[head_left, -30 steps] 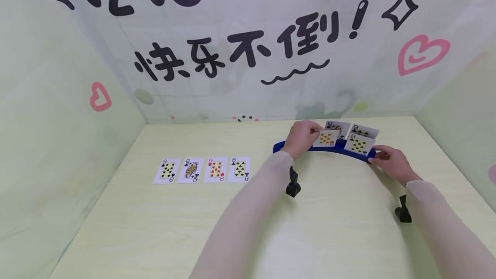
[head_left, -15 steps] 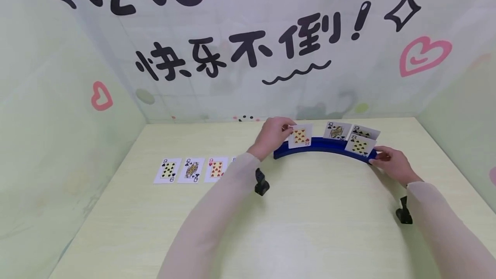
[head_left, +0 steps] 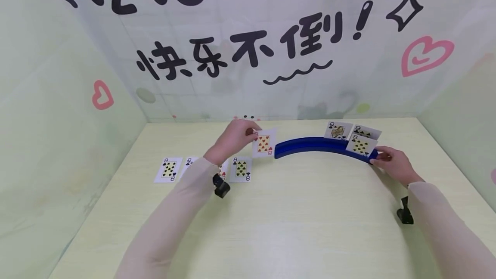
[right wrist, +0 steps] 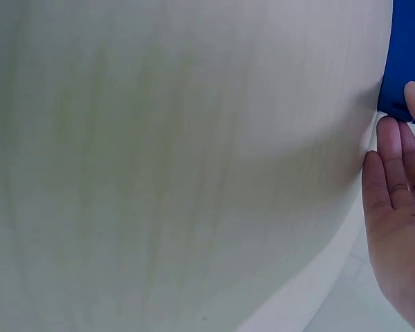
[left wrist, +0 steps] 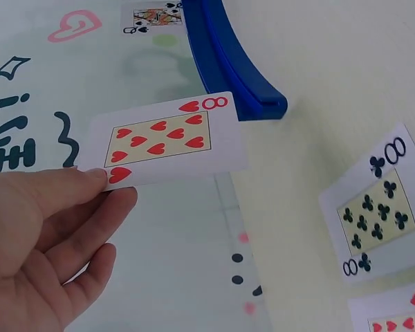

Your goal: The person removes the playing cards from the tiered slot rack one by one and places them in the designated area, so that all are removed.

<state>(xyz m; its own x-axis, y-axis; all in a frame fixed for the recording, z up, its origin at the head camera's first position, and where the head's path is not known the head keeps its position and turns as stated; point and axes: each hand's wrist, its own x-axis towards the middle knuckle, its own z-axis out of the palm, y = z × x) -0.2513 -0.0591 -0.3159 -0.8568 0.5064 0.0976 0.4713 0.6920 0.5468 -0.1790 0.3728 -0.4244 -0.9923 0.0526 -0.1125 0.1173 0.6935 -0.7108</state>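
Between thumb and fingers, my left hand [head_left: 234,137] pinches the eight of hearts [left wrist: 159,142] by one corner, face visible, just off the left end of a curved blue card holder [head_left: 310,144]. At the other end of that holder, my right hand [head_left: 393,165] grips its tip, thumb on top in the right wrist view. Standing in the holder's right part are a queen of spades [head_left: 337,131], a nine of spades [head_left: 366,131] and, in front, an eight of spades [head_left: 360,146].
Left of the holder, a row of cards lies face up: nine of spades [head_left: 168,170], a partly hidden queen [head_left: 188,162], a nine of hearts mostly behind the left sleeve [head_left: 186,193], and eight of clubs [head_left: 241,169]. A printed cloth wall [head_left: 232,89] stands behind the table [head_left: 290,227].
My left hand has carried the eight of hearts leftward, out of the card holder's middle and past its left end. The right hand keeps its place at the right tip.
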